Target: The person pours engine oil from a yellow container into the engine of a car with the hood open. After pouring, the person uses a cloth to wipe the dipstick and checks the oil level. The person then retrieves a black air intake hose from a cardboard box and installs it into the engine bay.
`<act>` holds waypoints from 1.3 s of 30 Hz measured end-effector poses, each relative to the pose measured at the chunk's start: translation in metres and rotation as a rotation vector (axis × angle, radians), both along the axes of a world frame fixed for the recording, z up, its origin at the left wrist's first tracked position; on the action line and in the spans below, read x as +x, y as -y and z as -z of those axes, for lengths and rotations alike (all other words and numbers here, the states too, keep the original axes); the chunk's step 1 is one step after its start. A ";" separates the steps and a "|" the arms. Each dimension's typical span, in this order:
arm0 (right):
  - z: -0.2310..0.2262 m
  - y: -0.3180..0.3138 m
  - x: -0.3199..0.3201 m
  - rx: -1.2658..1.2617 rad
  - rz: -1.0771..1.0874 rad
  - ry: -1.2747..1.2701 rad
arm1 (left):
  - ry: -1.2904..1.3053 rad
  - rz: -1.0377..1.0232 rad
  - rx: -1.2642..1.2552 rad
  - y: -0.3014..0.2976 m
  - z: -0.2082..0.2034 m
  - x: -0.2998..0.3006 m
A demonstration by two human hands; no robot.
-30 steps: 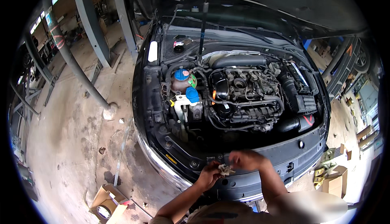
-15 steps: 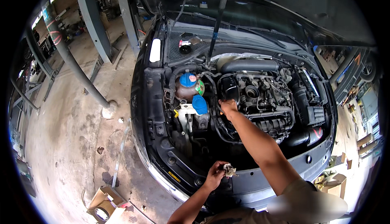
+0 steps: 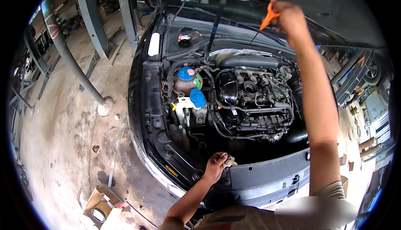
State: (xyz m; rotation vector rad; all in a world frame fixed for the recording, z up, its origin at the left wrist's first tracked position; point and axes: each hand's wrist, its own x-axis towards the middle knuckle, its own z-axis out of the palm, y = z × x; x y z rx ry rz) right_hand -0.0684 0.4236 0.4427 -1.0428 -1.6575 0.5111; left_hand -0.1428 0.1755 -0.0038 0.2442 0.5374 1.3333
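Note:
My right hand (image 3: 290,20) is raised high over the back of the engine bay, its fingers closed on an oil dipstick by the orange handle (image 3: 270,18). The dipstick's thin dark rod slants down and left toward the engine (image 3: 263,90); where its tip ends is hard to make out. Low at the front edge of the bay, my left hand (image 3: 214,169) pinches a crumpled, stained whitish rag or paper wad (image 3: 229,161). That wad is apart from the dipstick, above the front panel (image 3: 267,175).
A prop rod (image 3: 218,19) rises beside the raised hood (image 3: 326,13). Left of the engine sit a brown reservoir with a blue cap (image 3: 186,73) and a blue filler cap (image 3: 197,97). Grey lift posts (image 3: 92,19) and an open cardboard box (image 3: 90,205) stand on the left.
My right hand has lifted from beside the engine to high at the back right, drawing the dipstick up. My left hand still holds the wad near the front edge.

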 end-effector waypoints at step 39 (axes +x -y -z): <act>0.191 0.442 0.496 0.241 0.252 -1.099 | -0.154 -0.402 0.072 0.001 -0.162 0.034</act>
